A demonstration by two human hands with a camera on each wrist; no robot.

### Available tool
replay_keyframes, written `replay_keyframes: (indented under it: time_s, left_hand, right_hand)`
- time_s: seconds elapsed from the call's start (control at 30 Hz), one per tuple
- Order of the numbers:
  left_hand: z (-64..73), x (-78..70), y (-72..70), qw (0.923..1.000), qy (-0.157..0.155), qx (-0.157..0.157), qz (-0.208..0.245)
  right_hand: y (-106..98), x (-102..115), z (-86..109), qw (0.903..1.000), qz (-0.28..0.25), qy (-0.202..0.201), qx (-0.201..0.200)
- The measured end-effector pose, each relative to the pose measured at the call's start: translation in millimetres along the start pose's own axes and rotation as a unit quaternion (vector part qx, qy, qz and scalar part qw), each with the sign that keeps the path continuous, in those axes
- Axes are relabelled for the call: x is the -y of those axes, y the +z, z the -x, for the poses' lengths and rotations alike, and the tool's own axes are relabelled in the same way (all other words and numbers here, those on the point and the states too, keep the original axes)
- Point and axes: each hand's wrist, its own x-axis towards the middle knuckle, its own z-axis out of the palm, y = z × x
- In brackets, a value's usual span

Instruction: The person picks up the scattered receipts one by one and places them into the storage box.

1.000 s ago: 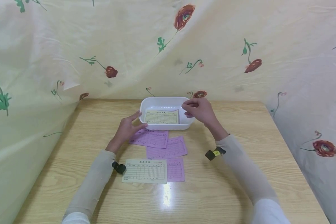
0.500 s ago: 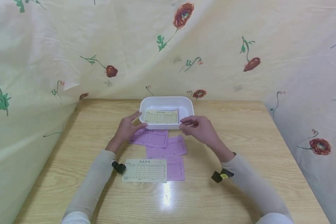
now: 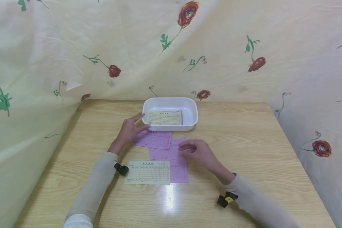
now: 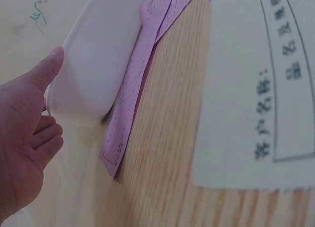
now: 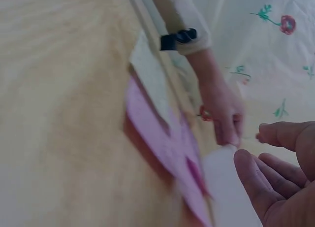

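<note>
At the far middle of the table is a white plastic tray (image 3: 190, 126) with a pale yellow printed form slip (image 3: 164, 118) lying in it. My left hand (image 3: 129, 129) grips the tray's left end between thumb and fingers, also seen in the left wrist view. Over the purple form slips (image 3: 162, 153) in front of the tray, my right hand (image 3: 198, 153) has its fingers loosely bent and holds nothing. Its fingertips overlap one purple slip in the head view; whether they touch it I cannot tell. A larger pale green form slip (image 3: 147, 173) lies nearest to me, partly over a purple one.
Wood-grain table (image 3: 245, 136) surrounds the slips on both sides. A floral cloth (image 3: 225, 53) hangs behind the table and along its sides. Each sleeve carries a small black wrist camera, such as the right one (image 3: 223, 201).
My right hand has come out of the tray's right end and moved toward me, over the purple slips. My left hand stays on the tray. The slips have not visibly moved.
</note>
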Motion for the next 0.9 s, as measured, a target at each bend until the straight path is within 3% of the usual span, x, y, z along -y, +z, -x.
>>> replay_keyframes:
  time_s: [0.37,0.9]
  left_hand:
    - [-0.8,-0.7,-0.1,1.0000,-0.009,0.003,0.002]
    - [-3.6,0.6,0.9,0.9998,-0.016,0.003,0.007]
  right_hand:
    - [27,-15,5.1,0.9993,-0.010,0.024,0.027]
    - [41,-22,-4.4,0.9987,0.021,0.012,0.045]
